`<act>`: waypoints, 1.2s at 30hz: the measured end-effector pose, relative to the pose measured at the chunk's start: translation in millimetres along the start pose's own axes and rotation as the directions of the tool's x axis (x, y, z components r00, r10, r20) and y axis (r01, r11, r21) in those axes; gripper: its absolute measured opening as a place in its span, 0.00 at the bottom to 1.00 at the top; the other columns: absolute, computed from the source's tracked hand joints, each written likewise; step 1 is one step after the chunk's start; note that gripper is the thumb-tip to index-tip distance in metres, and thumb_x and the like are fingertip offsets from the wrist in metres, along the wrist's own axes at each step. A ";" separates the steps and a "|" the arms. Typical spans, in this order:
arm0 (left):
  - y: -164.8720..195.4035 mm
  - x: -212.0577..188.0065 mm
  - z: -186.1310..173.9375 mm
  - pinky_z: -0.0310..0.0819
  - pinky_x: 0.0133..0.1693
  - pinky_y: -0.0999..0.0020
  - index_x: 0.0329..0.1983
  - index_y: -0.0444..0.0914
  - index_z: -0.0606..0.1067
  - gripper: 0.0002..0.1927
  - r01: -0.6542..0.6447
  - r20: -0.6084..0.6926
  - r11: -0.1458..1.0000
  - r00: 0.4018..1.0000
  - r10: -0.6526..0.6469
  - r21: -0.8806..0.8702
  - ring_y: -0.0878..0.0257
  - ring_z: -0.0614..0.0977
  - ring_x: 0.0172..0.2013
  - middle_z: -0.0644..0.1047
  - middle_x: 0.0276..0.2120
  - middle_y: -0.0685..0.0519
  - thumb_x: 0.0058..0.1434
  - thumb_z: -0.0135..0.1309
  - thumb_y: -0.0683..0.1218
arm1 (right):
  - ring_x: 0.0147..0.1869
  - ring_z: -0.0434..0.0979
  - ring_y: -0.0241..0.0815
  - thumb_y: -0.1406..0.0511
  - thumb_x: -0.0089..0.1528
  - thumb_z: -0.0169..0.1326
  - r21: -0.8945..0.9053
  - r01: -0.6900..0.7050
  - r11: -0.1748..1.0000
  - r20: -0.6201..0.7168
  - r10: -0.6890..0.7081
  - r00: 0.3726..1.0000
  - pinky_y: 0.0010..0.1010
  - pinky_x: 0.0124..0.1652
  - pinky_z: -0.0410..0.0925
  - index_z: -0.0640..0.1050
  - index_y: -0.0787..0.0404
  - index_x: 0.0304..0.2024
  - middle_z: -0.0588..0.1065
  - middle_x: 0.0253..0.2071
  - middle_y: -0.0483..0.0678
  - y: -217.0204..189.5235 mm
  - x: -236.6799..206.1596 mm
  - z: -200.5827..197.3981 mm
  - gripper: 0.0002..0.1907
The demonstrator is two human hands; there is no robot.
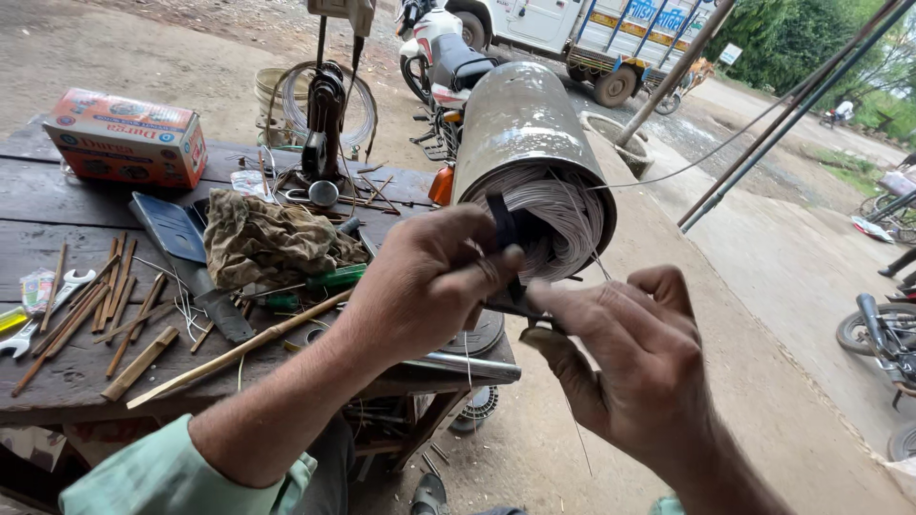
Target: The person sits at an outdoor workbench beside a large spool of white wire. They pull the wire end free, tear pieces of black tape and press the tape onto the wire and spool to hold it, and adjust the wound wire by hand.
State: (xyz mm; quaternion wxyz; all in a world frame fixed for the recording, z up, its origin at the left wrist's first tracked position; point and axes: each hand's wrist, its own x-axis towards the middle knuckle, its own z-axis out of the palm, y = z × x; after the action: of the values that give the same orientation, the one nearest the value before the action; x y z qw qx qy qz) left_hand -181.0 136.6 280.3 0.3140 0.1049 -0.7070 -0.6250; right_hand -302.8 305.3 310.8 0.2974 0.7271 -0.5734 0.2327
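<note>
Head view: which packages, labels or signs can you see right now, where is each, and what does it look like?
Cardboard box: far left corner of the wooden table, oblong, orange-red with blue and white side panels.
Truck side panel: top centre on the road, white with blue lettering.
Small sign: roadside, right of the truck, white, tilted rectangle.
Small packet: table's left edge, pale, multicoloured print.

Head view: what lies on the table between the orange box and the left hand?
A crumpled brown rag, sitting between the orange box and the left hand.
</note>
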 end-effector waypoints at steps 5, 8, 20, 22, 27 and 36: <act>3.7 -5.0 -9.1 0.69 0.26 0.70 0.48 0.35 0.73 0.12 -0.023 0.179 1.000 0.984 0.019 0.020 0.69 0.76 0.25 0.79 0.27 0.48 0.65 0.57 0.45 | 0.31 0.74 0.37 0.64 0.59 0.64 0.038 -0.010 0.999 0.055 0.008 0.998 0.37 0.41 0.58 0.83 0.56 0.43 0.77 0.28 0.41 3.3 0.8 -2.6 0.10; 0.7 -13.5 -22.7 0.80 0.37 0.75 0.63 0.41 0.64 0.25 -0.393 0.310 0.920 0.877 0.369 0.017 0.74 0.83 0.35 0.81 0.32 0.57 0.63 0.56 0.45 | 0.31 0.73 0.36 0.64 0.60 0.63 0.147 -0.079 0.986 0.116 0.062 0.991 0.35 0.42 0.57 0.83 0.56 0.42 0.78 0.29 0.40 8.7 2.1 -11.7 0.09; -7.7 -33.0 3.4 0.69 0.41 0.61 0.42 0.43 0.79 0.08 -0.734 0.149 0.183 0.362 0.920 0.655 0.60 0.77 0.40 0.79 0.38 0.53 0.60 0.61 0.47 | 0.33 0.74 0.36 0.66 0.61 0.61 0.249 -0.183 0.951 0.170 0.143 0.975 0.34 0.43 0.59 0.83 0.57 0.43 0.79 0.30 0.41 11.0 1.7 -17.9 0.08; -7.3 -30.0 6.0 0.70 0.44 0.58 0.40 0.41 0.79 0.03 -0.689 -0.035 0.367 0.445 0.895 0.625 0.62 0.78 0.40 0.79 0.37 0.54 0.63 0.58 0.43 | 0.31 0.74 0.36 0.66 0.60 0.62 0.197 -0.116 0.973 0.123 0.093 0.988 0.35 0.41 0.57 0.83 0.57 0.43 0.80 0.32 0.42 9.9 0.2 -14.3 0.08; -20.8 -4.2 4.5 0.73 0.28 0.73 0.38 0.37 0.80 0.04 -0.218 -0.048 0.976 0.974 0.219 0.025 0.72 0.78 0.29 0.80 0.27 0.57 0.64 0.59 0.43 | 0.36 0.78 0.35 0.65 0.62 0.64 0.017 0.014 1.000 0.003 -0.014 1.000 0.36 0.43 0.61 0.80 0.59 0.47 0.80 0.36 0.43 3.5 -4.2 -3.2 0.12; 1.7 -14.4 -23.4 0.79 0.36 0.72 0.65 0.38 0.66 0.23 -0.346 0.276 0.938 0.901 0.336 -0.016 0.70 0.82 0.36 0.78 0.36 0.56 0.71 0.56 0.48 | 0.30 0.73 0.39 0.66 0.58 0.63 0.138 -0.115 0.984 0.164 0.092 0.982 0.38 0.41 0.61 0.82 0.57 0.44 0.78 0.29 0.42 7.9 4.5 -11.8 0.11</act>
State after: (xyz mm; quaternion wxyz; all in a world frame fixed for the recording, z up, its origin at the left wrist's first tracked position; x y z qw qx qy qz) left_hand -155.9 125.6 277.9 0.3157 -0.1026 -0.7613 -0.5569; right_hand -309.4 309.0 323.6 0.1848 0.7321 -0.6135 0.2316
